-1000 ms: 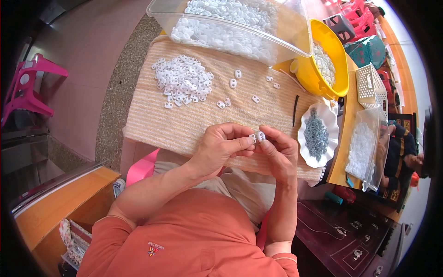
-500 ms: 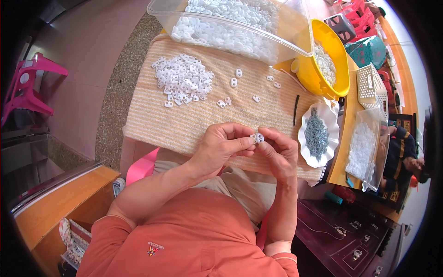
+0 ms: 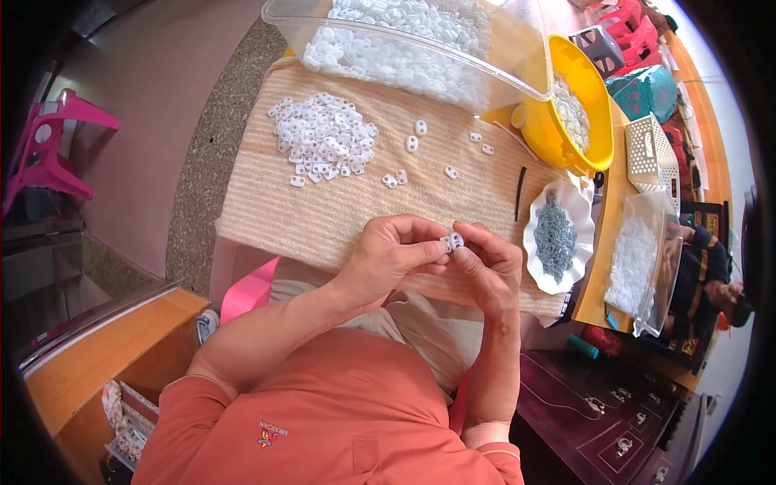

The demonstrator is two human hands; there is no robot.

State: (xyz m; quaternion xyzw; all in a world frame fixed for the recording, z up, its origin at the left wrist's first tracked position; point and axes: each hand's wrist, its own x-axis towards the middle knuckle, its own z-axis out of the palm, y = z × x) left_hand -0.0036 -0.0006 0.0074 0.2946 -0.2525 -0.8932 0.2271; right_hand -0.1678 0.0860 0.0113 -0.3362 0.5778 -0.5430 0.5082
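Observation:
Between my hands, above the near edge of the towel-covered table, is a small white plastic piece with two holes (image 3: 456,241). My right hand (image 3: 489,267) pinches it between thumb and forefinger. Closed beside it, my left hand (image 3: 398,252) grips another small white plastic piece (image 3: 445,242), mostly hidden by the fingertips. The two pieces touch or nearly touch; I cannot tell whether they are joined. A heap of white two-holed pieces (image 3: 323,137) lies at the far left of the towel (image 3: 267,202). Several loose ones (image 3: 451,172) are scattered in the middle.
At the back stands a clear bin (image 3: 509,89) of white parts, with a yellow basket (image 3: 598,105) to its right. A white wavy-edged dish (image 3: 533,250) holds small metal pins (image 3: 554,238). Near it lies a black strip (image 3: 520,194). Farther right are a clear tray (image 3: 659,267) and a perforated basket (image 3: 643,153).
Both hands keep the same pinch at almost the same spot. The view has shifted very slightly; nothing on the table has visibly moved.

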